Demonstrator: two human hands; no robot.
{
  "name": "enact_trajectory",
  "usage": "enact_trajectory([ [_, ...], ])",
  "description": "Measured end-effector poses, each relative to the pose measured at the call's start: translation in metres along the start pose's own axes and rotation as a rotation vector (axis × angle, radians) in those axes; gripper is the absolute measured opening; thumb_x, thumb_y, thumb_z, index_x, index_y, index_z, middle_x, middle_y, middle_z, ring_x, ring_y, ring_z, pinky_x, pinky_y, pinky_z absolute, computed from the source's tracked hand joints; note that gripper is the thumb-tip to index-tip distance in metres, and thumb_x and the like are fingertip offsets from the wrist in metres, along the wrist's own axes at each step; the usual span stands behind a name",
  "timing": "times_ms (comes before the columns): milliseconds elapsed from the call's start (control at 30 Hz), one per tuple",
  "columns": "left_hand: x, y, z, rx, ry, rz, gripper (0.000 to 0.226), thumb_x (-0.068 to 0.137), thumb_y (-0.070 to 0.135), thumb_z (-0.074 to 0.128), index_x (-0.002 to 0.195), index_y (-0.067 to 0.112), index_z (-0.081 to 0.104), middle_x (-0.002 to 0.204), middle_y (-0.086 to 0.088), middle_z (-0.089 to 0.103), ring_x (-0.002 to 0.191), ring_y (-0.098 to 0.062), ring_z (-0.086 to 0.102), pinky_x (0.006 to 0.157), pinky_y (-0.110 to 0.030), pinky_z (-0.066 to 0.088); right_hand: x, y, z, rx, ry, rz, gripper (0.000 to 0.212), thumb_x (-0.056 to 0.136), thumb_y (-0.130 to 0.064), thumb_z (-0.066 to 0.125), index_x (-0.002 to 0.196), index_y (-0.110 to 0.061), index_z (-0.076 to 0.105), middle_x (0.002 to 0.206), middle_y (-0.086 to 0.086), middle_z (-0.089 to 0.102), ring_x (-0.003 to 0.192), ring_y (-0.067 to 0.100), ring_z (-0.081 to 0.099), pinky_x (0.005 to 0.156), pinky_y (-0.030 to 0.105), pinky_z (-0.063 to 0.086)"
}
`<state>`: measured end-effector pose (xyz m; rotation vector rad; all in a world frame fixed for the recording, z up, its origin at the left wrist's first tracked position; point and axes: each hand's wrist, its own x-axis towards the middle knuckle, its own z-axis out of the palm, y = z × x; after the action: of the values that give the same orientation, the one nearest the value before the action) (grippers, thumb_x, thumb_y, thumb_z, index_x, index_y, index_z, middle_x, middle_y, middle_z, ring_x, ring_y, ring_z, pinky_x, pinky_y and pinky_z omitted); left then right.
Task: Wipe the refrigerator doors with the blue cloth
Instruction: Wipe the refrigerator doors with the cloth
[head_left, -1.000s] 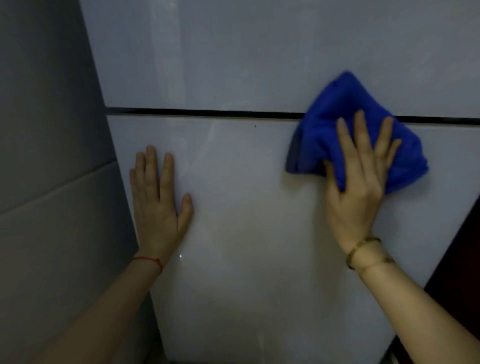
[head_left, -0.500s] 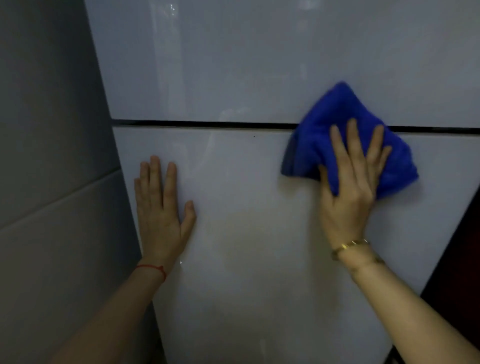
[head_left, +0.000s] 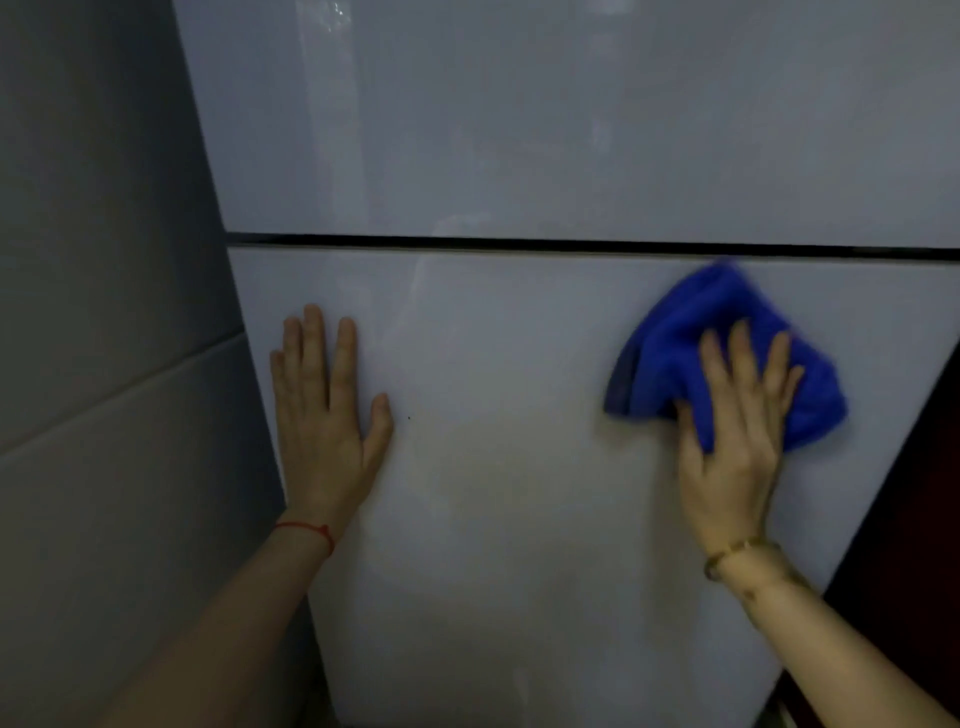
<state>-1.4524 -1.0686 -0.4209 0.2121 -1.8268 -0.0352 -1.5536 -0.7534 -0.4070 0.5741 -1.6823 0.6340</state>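
Cloth (head_left: 727, 358) sits lower and further right than a moment ago, now wholly on the lower refrigerator door (head_left: 519, 493), just under the dark seam (head_left: 519, 243). The right hand (head_left: 732, 441) presses it flat with spread fingers. The left hand (head_left: 322, 421) stays open, palm flat against that door.

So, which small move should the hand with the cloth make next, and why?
Probably slide the right hand leftward, keeping the blue cloth flat on the lower door. The cloth sits near the door's right side, just under the dark gap, and the wide area between it and the braced left hand looks streaky.
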Motion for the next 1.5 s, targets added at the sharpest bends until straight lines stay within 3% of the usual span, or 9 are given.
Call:
enact_trajectory([
  [100, -0.001, 0.001, 0.0, -0.005, -0.002, 0.001, 0.065, 0.098, 0.031, 0.04, 0.154, 0.008, 0.018, 0.162, -0.022, 0.014, 0.153, -0.026, -0.002, 0.127, -0.045, -0.001, 0.024, -0.031, 0.011, 0.061, 0.055, 0.045, 0.054, 0.093, -0.001, 0.053, 0.144, -0.013, 0.038, 0.152, 0.004, 0.03, 0.148, 0.028, 0.009, 0.123, 0.045, 0.0],
  [300, -0.001, 0.0, -0.004, -0.033, -0.009, 0.005, 0.065, 0.097, 0.031, 0.042, 0.154, 0.007, 0.021, 0.162, -0.022, 0.014, 0.153, -0.029, 0.003, 0.127, -0.048, 0.004, -0.118, -0.014, 0.027, -0.127, -0.422, -0.508, 0.06, 0.096, -0.024, 0.03, 0.152, -0.029, 0.009, 0.161, -0.014, -0.002, 0.151, 0.015, -0.004, 0.124, 0.032, -0.006],
  [467, -0.001, 0.001, -0.003, -0.025, -0.01, 0.0, 0.067, 0.097, 0.028, 0.044, 0.155, 0.008, 0.017, 0.163, -0.022, 0.012, 0.153, -0.027, -0.001, 0.127, -0.047, 0.001, -0.088, 0.033, -0.011, -0.144, -0.269, -0.181, 0.075, 0.085, -0.011, 0.044, 0.152, -0.03, 0.013, 0.161, -0.016, 0.002, 0.151, 0.02, -0.002, 0.125, 0.038, -0.002],
  [600, -0.001, 0.002, -0.003, -0.028, -0.023, -0.013, 0.066, 0.098, 0.029, 0.043, 0.155, 0.009, 0.017, 0.163, -0.02, 0.011, 0.153, -0.027, -0.002, 0.127, -0.047, 0.0, 0.014, -0.024, 0.005, 0.036, 0.0, 0.043, 0.052, 0.096, -0.006, 0.052, 0.144, -0.015, 0.038, 0.155, 0.0, 0.026, 0.148, 0.028, 0.008, 0.123, 0.046, 0.002],
  [700, -0.001, -0.001, -0.006, -0.056, -0.041, -0.009, 0.066, 0.098, 0.032, 0.043, 0.155, 0.01, 0.018, 0.163, -0.019, 0.011, 0.153, -0.024, -0.003, 0.127, -0.044, 0.0, 0.032, -0.077, 0.033, 0.051, -0.101, -0.234, 0.055, 0.09, -0.006, 0.055, 0.142, -0.016, 0.041, 0.151, -0.001, 0.032, 0.146, 0.021, 0.008, 0.124, 0.038, -0.004],
  [867, -0.001, -0.004, -0.01, -0.069, -0.074, 0.007, 0.067, 0.099, 0.036, 0.042, 0.156, 0.013, 0.015, 0.165, -0.015, 0.008, 0.154, -0.024, -0.002, 0.127, -0.04, 0.0, -0.047, -0.075, 0.04, -0.03, -0.414, -0.611, 0.045, 0.104, -0.018, 0.023, 0.147, -0.023, 0.034, 0.158, -0.008, 0.022, 0.149, 0.018, 0.012, 0.124, 0.031, 0.002],
  [1000, -0.001, -0.004, -0.011, -0.08, -0.085, -0.003, 0.067, 0.099, 0.033, 0.043, 0.156, 0.013, 0.015, 0.165, -0.015, 0.007, 0.154, -0.022, -0.006, 0.127, -0.04, -0.002, -0.022, -0.037, 0.018, -0.025, -0.287, -0.345, 0.058, 0.095, -0.013, 0.041, 0.149, -0.026, 0.025, 0.159, -0.006, 0.02, 0.15, 0.018, -0.001, 0.124, 0.036, -0.003],
  [1133, -0.002, -0.002, -0.008, -0.075, -0.083, -0.014, 0.067, 0.099, 0.032, 0.042, 0.156, 0.014, 0.013, 0.165, -0.015, 0.007, 0.154, -0.023, -0.005, 0.127, -0.042, -0.002, 0.047, -0.084, 0.027, 0.094, -0.013, 0.053, 0.046, 0.1, -0.017, 0.049, 0.144, -0.017, 0.038, 0.154, 0.003, 0.03, 0.148, 0.035, 0.012, 0.123, 0.042, -0.002],
  [1500, -0.026, 0.007, -0.018, -0.147, -0.135, -0.053, 0.064, 0.098, 0.021, 0.051, 0.153, 0.005, 0.022, 0.163, -0.018, 0.012, 0.154, -0.029, 0.004, 0.128, -0.046, 0.006, -0.077, -0.072, 0.039, 0.101, -0.413, -0.594, 0.039, 0.103, -0.005, 0.038, 0.141, -0.013, 0.045, 0.15, 0.0, 0.039, 0.144, 0.021, 0.03, 0.123, 0.036, 0.022],
])
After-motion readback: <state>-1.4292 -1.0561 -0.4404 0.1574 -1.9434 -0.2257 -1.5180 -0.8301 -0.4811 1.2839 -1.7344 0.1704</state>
